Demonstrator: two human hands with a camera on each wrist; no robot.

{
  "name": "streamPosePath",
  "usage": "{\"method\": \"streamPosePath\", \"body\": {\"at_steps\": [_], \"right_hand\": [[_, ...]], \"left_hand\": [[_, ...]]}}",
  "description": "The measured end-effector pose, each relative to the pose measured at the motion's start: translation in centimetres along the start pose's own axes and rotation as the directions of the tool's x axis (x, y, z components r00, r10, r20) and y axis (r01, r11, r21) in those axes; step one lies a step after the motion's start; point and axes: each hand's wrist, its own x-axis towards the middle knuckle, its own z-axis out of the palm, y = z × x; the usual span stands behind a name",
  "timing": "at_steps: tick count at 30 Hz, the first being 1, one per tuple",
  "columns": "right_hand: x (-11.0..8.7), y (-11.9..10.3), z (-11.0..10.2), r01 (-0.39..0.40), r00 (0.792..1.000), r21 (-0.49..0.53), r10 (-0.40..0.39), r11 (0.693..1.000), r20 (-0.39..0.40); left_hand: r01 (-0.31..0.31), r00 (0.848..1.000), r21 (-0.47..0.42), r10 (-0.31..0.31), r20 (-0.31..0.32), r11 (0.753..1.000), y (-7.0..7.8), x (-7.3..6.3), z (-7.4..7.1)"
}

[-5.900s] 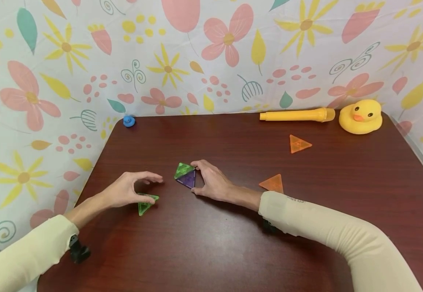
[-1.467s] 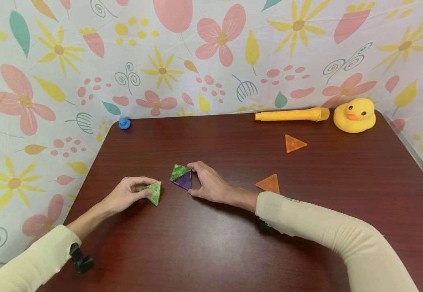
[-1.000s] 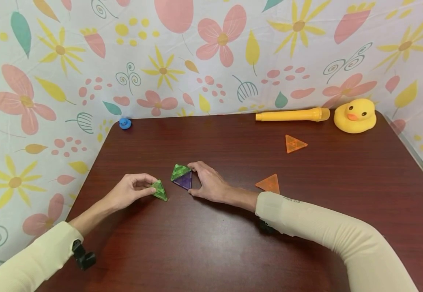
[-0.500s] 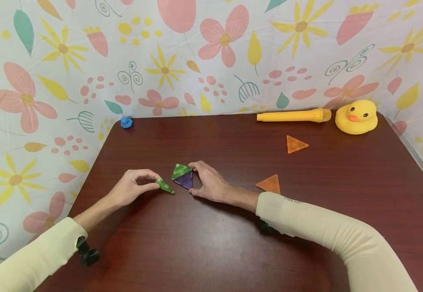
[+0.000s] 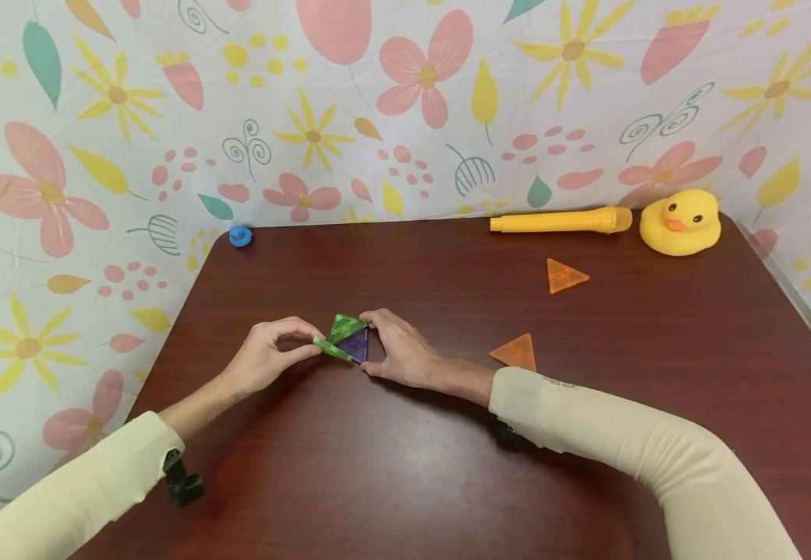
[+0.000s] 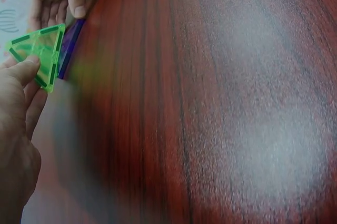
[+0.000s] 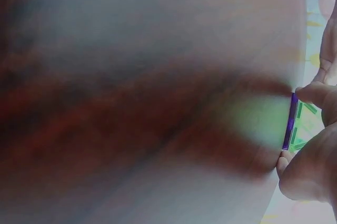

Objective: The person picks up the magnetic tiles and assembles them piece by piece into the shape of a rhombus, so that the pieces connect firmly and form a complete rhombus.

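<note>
My left hand (image 5: 268, 354) pinches a translucent green triangular magnetic tile (image 5: 335, 351) between thumb and fingers. The tile is tilted nearly edge-on in the head view, its far end over the lower-left edge of a purple triangular magnetic tile (image 5: 358, 341). A second green triangular tile (image 5: 344, 326) lies edge to edge with the purple one. My right hand (image 5: 405, 351) holds the purple tile at two corners, thumb at the near one and a finger at the far one. In the left wrist view the held green tile (image 6: 45, 42) shows its face, overlapping the purple tile (image 6: 70, 50).
Two orange triangular tiles lie to the right, one (image 5: 517, 352) beside my right sleeve and one (image 5: 564, 276) farther back. Along the back edge are a yellow toy microphone (image 5: 555, 222), a yellow rubber duck (image 5: 681, 224) and a small blue duck (image 5: 240, 236).
My left hand picked the green tile off the table, turned it edge-on and moved it right and away from me to the purple tile. My right hand has stayed in place.
</note>
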Motion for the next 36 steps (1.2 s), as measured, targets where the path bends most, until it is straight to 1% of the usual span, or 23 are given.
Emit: {"method": "streamPosePath", "body": {"at_steps": [7,11,16,22,26,29,33,36], "right_hand": [[0.0,0.0,0.0,0.002,1.0,-0.005,-0.002,1.0,-0.008],[0.0,0.0,0.1,-0.002,1.0,-0.006,0.002,1.0,-0.003],[0.1,0.1,0.1,-0.003,1.0,-0.009,0.003,1.0,-0.002],[0.1,0.1,0.0,-0.004,1.0,-0.008,0.004,1.0,-0.005],[0.0,0.0,0.0,-0.006,1.0,-0.009,0.006,1.0,-0.002],[0.0,0.0,0.0,-0.008,1.0,-0.011,0.008,1.0,0.0],[0.1,0.0,0.0,-0.009,1.0,-0.013,0.009,1.0,0.0],[0.1,-0.1,0.0,-0.009,1.0,-0.014,0.009,1.0,0.001]], "left_hand": [[-0.019,1.0,0.042,0.019,-0.006,0.999,-0.2,0.4,0.7],[-0.049,0.999,0.069,0.049,-0.007,0.996,-0.4,0.4,1.0],[-0.071,0.997,0.112,0.074,-0.029,0.991,-0.5,0.5,1.3],[-0.078,0.995,0.087,0.083,-0.048,0.993,-0.6,0.5,1.6],[-0.089,0.994,0.032,0.091,-0.053,0.996,-0.7,0.5,1.8],[-0.11,0.992,0.004,0.11,-0.06,0.994,-0.7,0.5,2.0],[-0.141,0.988,0.013,0.142,-0.068,0.99,-0.7,0.5,2.2],[-0.152,0.985,0.025,0.153,-0.074,0.988,-0.8,0.6,2.3]]}}
